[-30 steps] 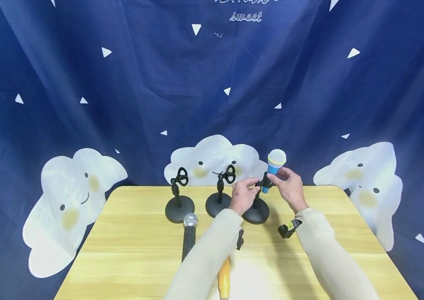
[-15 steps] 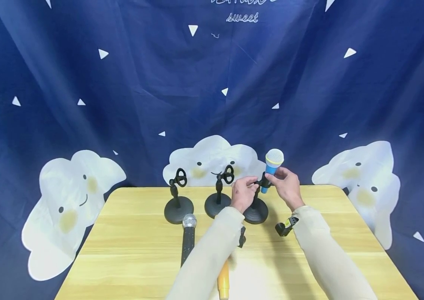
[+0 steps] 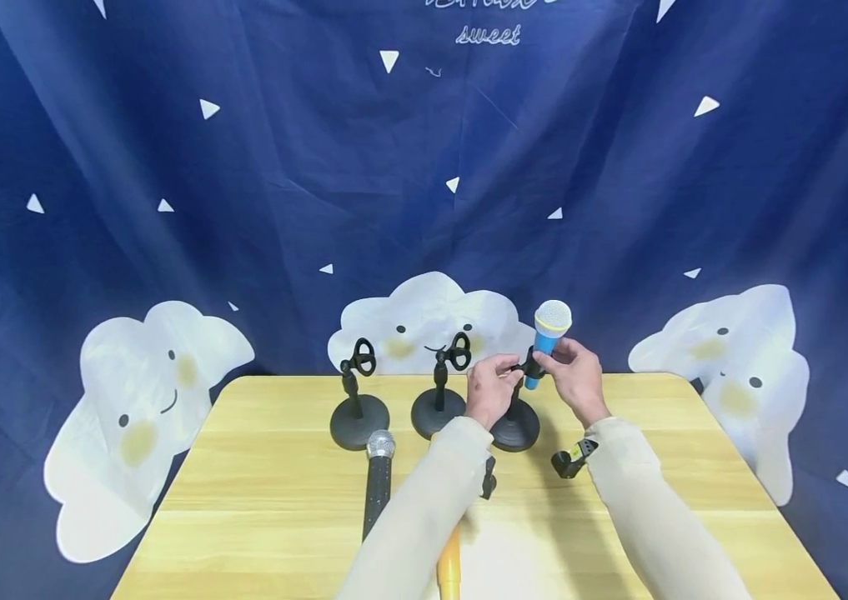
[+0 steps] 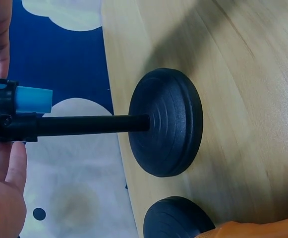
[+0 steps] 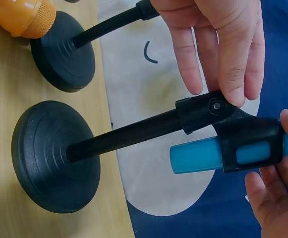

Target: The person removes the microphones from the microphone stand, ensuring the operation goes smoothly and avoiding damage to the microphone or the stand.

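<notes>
A blue microphone [image 3: 545, 342] with a white head and yellow ring sits through the clip [image 5: 253, 144] of the rightmost black stand [image 3: 515, 427], head up and slightly tilted. My right hand [image 3: 578, 382] pinches its blue body just above the clip. With thumb and fingers, my left hand [image 3: 490, 389] grips the stand at the joint [image 5: 210, 110] below the clip. In the left wrist view the lower end of the blue handle [image 4: 33, 100] sticks out of the clip beside the pole. The stand's round base [image 4: 166, 122] rests on the table.
Two more black stands with bare clips, a left one [image 3: 358, 417] and a middle one [image 3: 439, 408], stand alongside. A black microphone [image 3: 377, 483] and an orange one [image 3: 449, 567], partly under my left sleeve, lie on the wooden table [image 3: 258, 500]. A blue curtain [image 3: 281, 208] hangs behind.
Both hands keep their hold on the stand and the blue microphone with hardly any movement. The head view shifts slightly.
</notes>
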A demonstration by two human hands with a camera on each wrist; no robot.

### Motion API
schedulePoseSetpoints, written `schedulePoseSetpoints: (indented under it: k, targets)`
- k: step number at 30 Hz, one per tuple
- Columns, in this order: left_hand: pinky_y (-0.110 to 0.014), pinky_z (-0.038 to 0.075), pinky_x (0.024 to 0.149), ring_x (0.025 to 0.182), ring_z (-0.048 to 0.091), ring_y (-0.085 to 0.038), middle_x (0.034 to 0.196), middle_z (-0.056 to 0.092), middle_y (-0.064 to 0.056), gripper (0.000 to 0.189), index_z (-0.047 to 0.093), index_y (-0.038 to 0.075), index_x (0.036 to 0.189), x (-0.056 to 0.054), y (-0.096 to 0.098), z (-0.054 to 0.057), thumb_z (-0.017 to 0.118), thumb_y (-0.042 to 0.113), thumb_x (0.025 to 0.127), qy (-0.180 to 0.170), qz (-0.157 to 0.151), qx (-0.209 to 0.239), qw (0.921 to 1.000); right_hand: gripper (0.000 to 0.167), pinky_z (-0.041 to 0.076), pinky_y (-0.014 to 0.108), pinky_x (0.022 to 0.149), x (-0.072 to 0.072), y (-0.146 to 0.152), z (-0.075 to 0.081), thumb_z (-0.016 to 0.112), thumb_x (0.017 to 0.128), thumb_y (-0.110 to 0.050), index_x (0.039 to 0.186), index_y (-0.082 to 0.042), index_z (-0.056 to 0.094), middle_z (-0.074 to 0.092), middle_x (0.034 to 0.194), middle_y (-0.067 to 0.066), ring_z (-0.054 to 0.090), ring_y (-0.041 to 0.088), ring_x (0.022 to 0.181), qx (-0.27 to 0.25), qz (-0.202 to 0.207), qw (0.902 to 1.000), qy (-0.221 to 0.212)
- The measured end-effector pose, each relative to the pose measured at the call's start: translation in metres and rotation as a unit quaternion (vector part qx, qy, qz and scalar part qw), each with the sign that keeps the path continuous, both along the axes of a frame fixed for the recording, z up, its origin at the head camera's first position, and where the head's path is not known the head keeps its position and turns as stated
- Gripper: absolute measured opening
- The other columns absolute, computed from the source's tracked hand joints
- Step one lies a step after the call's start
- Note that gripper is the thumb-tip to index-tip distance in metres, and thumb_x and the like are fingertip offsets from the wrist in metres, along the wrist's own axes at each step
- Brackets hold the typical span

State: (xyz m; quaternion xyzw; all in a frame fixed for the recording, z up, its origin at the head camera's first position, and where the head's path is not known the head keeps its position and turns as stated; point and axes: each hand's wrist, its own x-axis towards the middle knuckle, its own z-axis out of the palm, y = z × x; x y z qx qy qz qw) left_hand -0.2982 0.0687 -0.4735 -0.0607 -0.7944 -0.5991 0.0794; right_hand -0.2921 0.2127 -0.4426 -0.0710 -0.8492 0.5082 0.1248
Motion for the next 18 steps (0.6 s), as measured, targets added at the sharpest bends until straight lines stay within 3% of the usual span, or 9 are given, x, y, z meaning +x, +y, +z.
schedulePoseSetpoints:
  k: [18]
  targets:
    - [-0.022, 0.055, 0.086, 0.094, 0.072, -0.012, 0.098, 0.077, -0.001, 0.018, 0.079, 0.008, 0.102, -0.0062, 0.0000, -0.0003, 0.081, 0.008, 0.083, 0.007, 0.012, -0.012, 0.9998, 0.038, 0.050, 0.049, 0.095, -0.0019, 0.0012, -0.0024, 0.075, 0.091, -0.018, 0.120, 0.005, 0.065, 0.068, 0.116, 0.026, 0.064, 0.038, 0.110, 0.029, 0.005, 0.9991, 0.029]
